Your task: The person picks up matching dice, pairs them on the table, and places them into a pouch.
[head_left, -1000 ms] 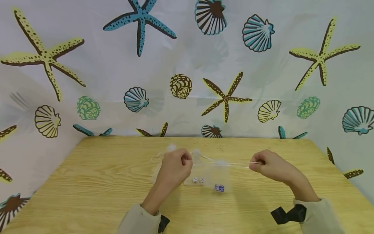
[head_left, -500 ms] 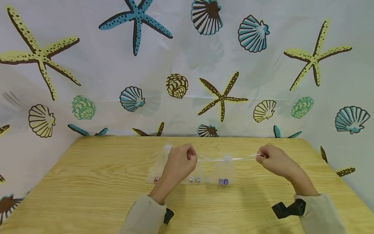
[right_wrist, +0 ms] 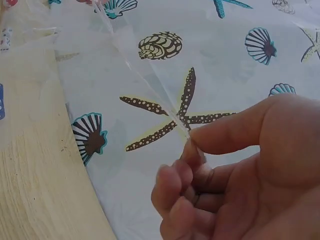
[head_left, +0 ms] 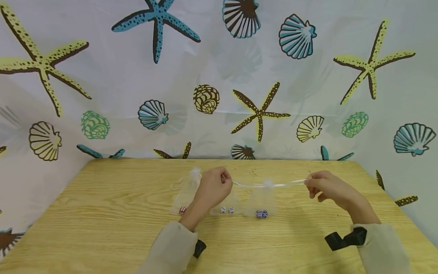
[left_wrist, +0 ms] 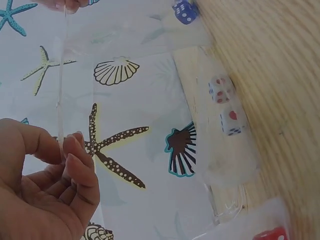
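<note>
A sheer white drawstring bag (head_left: 260, 199) with blue dice (head_left: 261, 214) in its bottom hangs upright, its neck gathered. Its white drawstrings (head_left: 287, 184) run out taut to both sides. My left hand (head_left: 213, 190) pinches one end between thumb and index finger, as the left wrist view shows. At the other side my right hand (head_left: 328, 190) pinches the opposite end between thumb and fingertip, its other fingers loosely bent. Left of this bag is a second sheer bag (head_left: 236, 199) with white dice (head_left: 227, 210), its top partly hidden by my left hand.
Farther left lies a third sheer bag (head_left: 183, 196) with a red die (head_left: 182, 210) showing beside my left forearm. All this is on a wooden table (head_left: 119, 213). Behind the table rises a white cloth (head_left: 191, 137) printed with starfish and shells.
The bag with blue dice was lower and slanted a second ago; it has come up and away from me. My right hand's lower fingers have loosened from a tighter curl.
</note>
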Tool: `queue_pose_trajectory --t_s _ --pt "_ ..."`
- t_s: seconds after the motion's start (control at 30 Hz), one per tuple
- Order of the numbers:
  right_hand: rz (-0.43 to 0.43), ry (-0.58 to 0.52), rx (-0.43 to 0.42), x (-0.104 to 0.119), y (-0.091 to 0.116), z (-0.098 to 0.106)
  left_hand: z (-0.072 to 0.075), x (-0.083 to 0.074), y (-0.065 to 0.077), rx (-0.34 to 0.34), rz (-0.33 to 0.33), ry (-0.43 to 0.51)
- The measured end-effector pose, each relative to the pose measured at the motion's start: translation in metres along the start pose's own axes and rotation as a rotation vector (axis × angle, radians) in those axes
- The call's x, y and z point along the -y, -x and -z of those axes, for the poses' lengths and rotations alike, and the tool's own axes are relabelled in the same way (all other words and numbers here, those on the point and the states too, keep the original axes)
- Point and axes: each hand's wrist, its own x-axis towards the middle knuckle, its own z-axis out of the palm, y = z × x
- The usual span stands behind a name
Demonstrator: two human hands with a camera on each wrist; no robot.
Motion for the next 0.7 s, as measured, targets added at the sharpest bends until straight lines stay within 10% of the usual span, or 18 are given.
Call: queue_pose_trajectory --t_s 0.7 --pt "-0.085 -0.269 -0.279 -0.032 -0.063 -0.011 -0.021 0.027 -0.040 0.037 0.097 -0.076"
